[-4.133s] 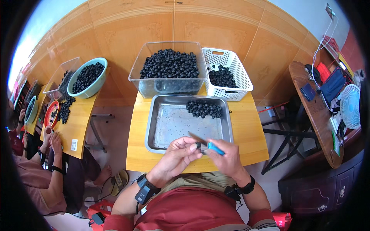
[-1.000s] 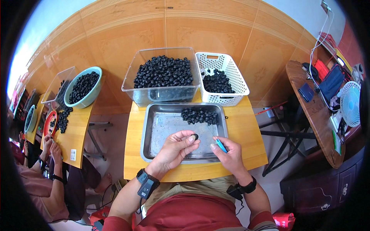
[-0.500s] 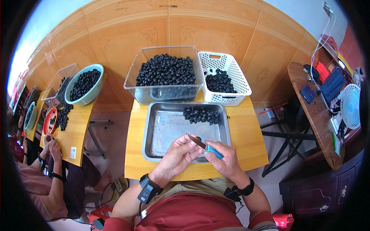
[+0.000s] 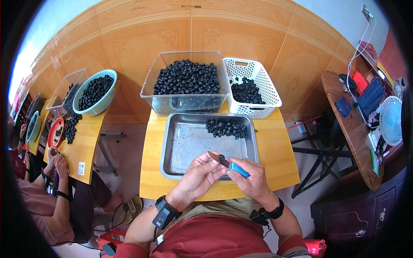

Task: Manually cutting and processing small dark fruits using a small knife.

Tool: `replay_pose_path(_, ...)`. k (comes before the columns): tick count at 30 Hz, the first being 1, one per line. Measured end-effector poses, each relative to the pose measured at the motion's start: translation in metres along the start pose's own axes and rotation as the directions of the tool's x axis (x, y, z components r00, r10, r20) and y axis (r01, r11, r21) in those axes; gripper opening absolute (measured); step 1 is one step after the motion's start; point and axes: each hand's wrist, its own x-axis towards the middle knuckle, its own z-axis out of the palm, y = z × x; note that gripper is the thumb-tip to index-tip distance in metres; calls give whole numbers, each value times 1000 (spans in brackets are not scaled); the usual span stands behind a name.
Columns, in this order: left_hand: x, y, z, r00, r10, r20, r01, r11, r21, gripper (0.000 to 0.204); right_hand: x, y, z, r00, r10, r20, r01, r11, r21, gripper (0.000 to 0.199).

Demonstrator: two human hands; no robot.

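Over the near edge of a metal tray (image 4: 183, 144), my right hand (image 4: 251, 176) is closed round the blue handle of a small knife (image 4: 239, 169). Its brownish blade points up and left, toward my left hand (image 4: 200, 172). The fingers of that hand pinch a small dark round fruit (image 4: 222, 156), partly hidden behind the blade. Blade and fruit appear to touch. At the tray's far right lies a cluster of similar dark fruits (image 4: 226, 128), and small dark specks dot the tray floor.
Behind the tray stand a clear plastic bin (image 4: 148, 92) heaped with dark fruits and a white perforated basket (image 4: 269, 88) partly filled. At left, a co-worker's hands (image 4: 59, 163) are near a red plate (image 4: 52, 133) and a pale green basin (image 4: 109, 96). A brown table (image 4: 340, 124) stands at right.
The blade has shifted slightly against the fruit in my left hand. Both hands stay in nearly the same place, and the view has moved a little.
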Motion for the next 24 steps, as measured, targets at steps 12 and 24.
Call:
replay_pose_path(12, -19, 7, 19, 996, 50, 74, -60, 988, 142, 16, 11, 28, -1, 927, 323, -190, -272, 929, 250, 33)
replay_pose_path(24, -15, 11, 10, 1000, -7, 5, 6, 988, 153, 11, 21, -17, 7, 994, 43, 101, -67, 966, 249, 33)
